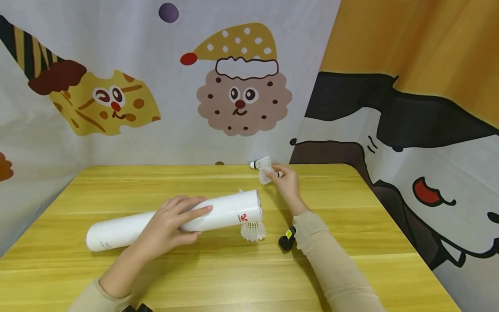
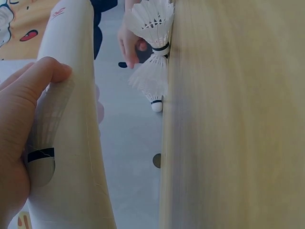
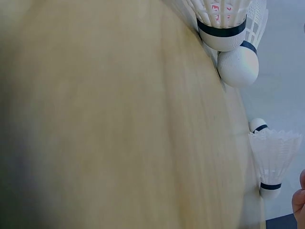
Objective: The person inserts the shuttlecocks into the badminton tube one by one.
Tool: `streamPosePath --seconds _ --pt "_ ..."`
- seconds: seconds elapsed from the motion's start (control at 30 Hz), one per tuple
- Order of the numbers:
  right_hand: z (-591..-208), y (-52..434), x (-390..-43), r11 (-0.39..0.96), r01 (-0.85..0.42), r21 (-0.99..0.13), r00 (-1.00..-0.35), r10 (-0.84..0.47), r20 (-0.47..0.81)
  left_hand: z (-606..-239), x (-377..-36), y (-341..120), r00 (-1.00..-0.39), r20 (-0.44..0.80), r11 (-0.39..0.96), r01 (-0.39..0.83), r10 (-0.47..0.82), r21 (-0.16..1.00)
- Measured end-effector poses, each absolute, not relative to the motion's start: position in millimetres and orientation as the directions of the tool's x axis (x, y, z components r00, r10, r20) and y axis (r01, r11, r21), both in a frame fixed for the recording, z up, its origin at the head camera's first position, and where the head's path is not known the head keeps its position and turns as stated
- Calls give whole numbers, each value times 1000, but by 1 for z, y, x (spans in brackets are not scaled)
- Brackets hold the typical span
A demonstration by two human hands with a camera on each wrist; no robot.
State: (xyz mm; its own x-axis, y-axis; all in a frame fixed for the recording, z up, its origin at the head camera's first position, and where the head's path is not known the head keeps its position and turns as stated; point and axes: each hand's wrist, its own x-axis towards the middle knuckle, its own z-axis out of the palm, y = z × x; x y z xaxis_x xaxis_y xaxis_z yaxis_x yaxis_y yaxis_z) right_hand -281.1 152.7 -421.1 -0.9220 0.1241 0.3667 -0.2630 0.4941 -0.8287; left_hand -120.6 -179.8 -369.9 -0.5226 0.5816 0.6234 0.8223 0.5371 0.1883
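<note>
Head view, left hand [image 1: 167,225] gripping tube [image 1: 218,212]

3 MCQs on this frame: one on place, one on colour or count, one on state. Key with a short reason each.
1. Where does the shuttlecock nearest the tube's open end lie?
A. On the table just in front of that end
B. Inside the left hand
C. On the floor

2. What colour is the tube?
A. Red
B. White
C. Black

3. What is the left hand doing?
A. Hanging idle off the table
B. Pinching a shuttlecock
C. Holding the tube, which lies on its side

Key:
1 A: the head view shows it on the table by the tube's open end.
2 B: the tube is white with a small red logo.
3 C: its fingers curl over the lying tube, while the right hand pinches a shuttlecock at the far edge.
</note>
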Motion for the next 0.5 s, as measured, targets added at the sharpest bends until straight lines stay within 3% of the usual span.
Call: streamPosePath --seconds 0.2,0.5 --pt "-425 150 -286 485 -297 -823 -909 122 399 -369 -121 -180 -521 626 534 824 581 189" --pt "-435 147 -290 503 -251 -827 -919 146 367 -370 -121 -179 -523 620 529 826 585 198"
